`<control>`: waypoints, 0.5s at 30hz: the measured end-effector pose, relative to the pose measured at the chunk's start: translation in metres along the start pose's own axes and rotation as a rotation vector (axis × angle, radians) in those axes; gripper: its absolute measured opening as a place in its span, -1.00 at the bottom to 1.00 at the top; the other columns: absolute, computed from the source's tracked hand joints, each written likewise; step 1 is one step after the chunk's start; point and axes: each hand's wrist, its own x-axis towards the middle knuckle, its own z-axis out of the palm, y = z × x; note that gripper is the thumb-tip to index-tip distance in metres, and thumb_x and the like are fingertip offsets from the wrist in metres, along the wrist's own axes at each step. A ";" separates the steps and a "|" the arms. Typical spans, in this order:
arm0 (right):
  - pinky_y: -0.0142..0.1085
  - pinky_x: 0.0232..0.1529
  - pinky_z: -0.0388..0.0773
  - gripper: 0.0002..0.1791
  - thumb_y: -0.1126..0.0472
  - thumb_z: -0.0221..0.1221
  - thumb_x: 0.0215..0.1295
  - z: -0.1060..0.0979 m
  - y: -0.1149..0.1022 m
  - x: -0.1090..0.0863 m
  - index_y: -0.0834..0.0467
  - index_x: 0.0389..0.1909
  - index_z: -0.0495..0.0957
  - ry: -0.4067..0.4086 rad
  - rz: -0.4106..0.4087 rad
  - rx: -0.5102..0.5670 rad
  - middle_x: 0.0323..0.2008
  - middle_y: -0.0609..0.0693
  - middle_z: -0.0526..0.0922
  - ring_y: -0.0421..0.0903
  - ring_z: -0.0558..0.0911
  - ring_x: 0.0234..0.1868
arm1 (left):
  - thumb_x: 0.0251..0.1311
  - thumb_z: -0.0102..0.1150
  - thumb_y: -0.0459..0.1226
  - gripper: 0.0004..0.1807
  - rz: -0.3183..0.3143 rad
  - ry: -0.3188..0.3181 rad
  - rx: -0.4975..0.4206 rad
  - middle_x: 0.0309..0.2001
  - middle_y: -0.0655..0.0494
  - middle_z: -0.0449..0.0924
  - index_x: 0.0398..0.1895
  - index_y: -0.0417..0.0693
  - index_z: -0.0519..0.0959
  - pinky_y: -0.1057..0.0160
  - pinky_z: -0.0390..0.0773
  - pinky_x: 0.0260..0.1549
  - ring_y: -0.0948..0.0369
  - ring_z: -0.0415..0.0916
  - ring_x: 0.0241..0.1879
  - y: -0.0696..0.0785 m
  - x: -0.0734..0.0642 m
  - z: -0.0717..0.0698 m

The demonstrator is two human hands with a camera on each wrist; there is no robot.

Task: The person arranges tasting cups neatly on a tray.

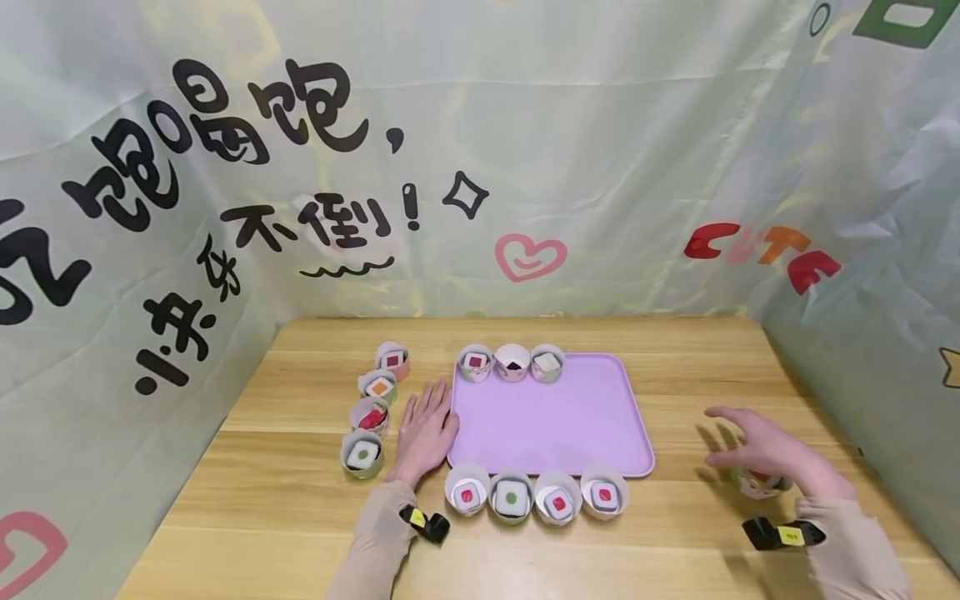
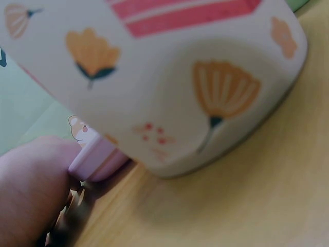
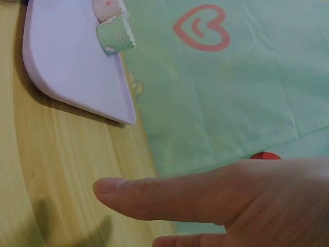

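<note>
My left hand lies with fingers spread on the wooden table, its thumb side against the left edge of a purple tray. Over the table right of the tray, my right hand has its thumb and fingers extended and holds nothing. Below its palm stands a paper cup, partly hidden by the hand. Three small paper cups holding sushi-like pieces stand along the tray's back edge, among them a green-patterned cup. A flower-patterned cup looms close in the left wrist view.
Several cups form a row at the tray's front edge, including a green one. Left of my left hand, several more stand in a column, with a cup nearest me. A printed cloth hangs behind and beside the table.
</note>
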 end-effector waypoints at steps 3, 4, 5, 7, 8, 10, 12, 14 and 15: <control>0.24 0.01 0.55 -0.13 0.13 0.46 0.08 0.000 0.002 -0.001 0.57 0.26 0.32 -0.031 0.032 -0.005 0.18 0.67 0.38 0.47 0.56 0.00 | 0.51 -0.24 -0.06 -0.40 0.002 -0.001 -0.005 0.61 0.03 0.07 0.54 -0.05 0.24 -0.13 -0.18 0.60 0.00 -0.07 0.63 0.001 0.000 0.000; 0.15 -0.07 0.59 -0.12 0.13 0.46 0.09 0.000 0.003 -0.002 0.58 0.26 0.30 -0.050 0.044 0.000 0.17 0.69 0.37 0.37 0.62 -0.12 | 0.52 -0.24 -0.06 -0.40 0.001 -0.003 -0.007 0.61 0.03 0.07 0.54 -0.05 0.23 -0.12 -0.19 0.61 0.01 -0.08 0.63 0.001 0.000 0.000; 0.04 -0.14 0.60 -0.12 0.13 0.45 0.09 0.001 0.004 -0.002 0.58 0.27 0.29 -0.072 0.054 0.004 0.17 0.70 0.36 0.25 0.64 -0.25 | 0.52 -0.24 -0.06 -0.40 -0.001 -0.006 -0.007 0.61 0.04 0.06 0.55 -0.04 0.23 -0.12 -0.20 0.61 0.01 -0.09 0.63 0.001 0.000 0.000; -0.12 -0.30 0.55 -0.10 0.13 0.45 0.10 0.001 0.005 -0.004 0.57 0.29 0.26 -0.121 0.076 0.026 0.17 0.72 0.34 0.03 0.59 -0.41 | 0.52 -0.24 -0.06 -0.40 0.000 -0.003 -0.006 0.61 0.04 0.07 0.54 -0.05 0.23 -0.12 -0.19 0.61 0.01 -0.08 0.63 0.001 0.000 -0.001; -0.17 -0.33 0.50 -0.09 0.13 0.45 0.10 0.002 0.006 -0.004 0.56 0.31 0.24 -0.149 0.088 0.040 0.17 0.73 0.32 -0.04 0.54 -0.42 | 0.52 -0.24 -0.06 -0.40 -0.001 -0.003 -0.003 0.61 0.04 0.07 0.54 -0.05 0.23 -0.11 -0.19 0.61 0.02 -0.08 0.63 0.001 0.000 -0.001; -0.16 -0.32 0.53 -0.08 0.15 0.47 0.06 0.004 0.006 -0.004 0.55 0.31 0.26 -0.179 0.088 0.055 0.16 0.71 0.34 0.04 0.57 -0.34 | 0.51 -0.24 -0.07 -0.40 -0.002 0.000 0.001 0.61 0.05 0.08 0.54 -0.05 0.23 -0.10 -0.19 0.61 0.02 -0.07 0.63 0.001 0.000 -0.001; -0.13 -0.26 0.54 -0.10 0.19 0.49 0.01 0.005 0.006 -0.003 0.52 0.29 0.29 -0.192 0.086 0.063 0.13 0.68 0.38 0.11 0.55 -0.20 | 0.51 -0.23 -0.07 -0.40 -0.001 0.004 0.002 0.60 0.04 0.09 0.54 -0.07 0.24 -0.09 -0.18 0.61 0.03 -0.06 0.63 0.000 0.000 -0.002; -0.14 -0.25 0.54 -0.14 0.24 0.49 -0.03 0.007 0.006 -0.002 0.51 0.26 0.32 -0.197 0.085 0.072 0.07 0.62 0.45 0.14 0.54 -0.16 | 0.52 -0.24 -0.06 -0.40 -0.005 0.001 0.001 0.61 0.05 0.08 0.54 -0.06 0.24 -0.08 -0.19 0.61 0.04 -0.07 0.63 0.000 0.000 -0.001; -0.15 -0.25 0.54 -0.16 0.26 0.49 -0.07 0.008 0.006 -0.001 0.50 0.23 0.34 -0.191 0.077 0.071 0.02 0.57 0.50 0.13 0.55 -0.17 | 0.52 -0.24 -0.06 -0.40 -0.004 0.000 0.001 0.61 0.05 0.08 0.54 -0.07 0.24 -0.09 -0.19 0.61 0.04 -0.07 0.63 0.000 0.000 -0.001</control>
